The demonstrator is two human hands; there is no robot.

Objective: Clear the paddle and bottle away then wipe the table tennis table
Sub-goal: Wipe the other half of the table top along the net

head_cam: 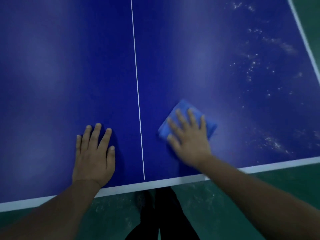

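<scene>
The blue table tennis table (60, 75) fills the view, with a white centre line (137, 84) running down its middle. A folded light-blue cloth (181, 108) lies on the right half near the front edge. My right hand (189, 135) presses flat on the cloth with straight, spread fingers and looks motion-blurred. My left hand (95, 151) rests flat on the table just left of the centre line. White dusty specks (252, 66) are scattered over the right part of the table. No paddle or bottle is in view.
The table's white front edge (155, 183) runs across below my hands, and its right edge (304, 37) slants at the upper right. Green floor (199, 205) with pale scuffs lies beyond both edges. My dark trouser legs (161, 213) stand at the front edge.
</scene>
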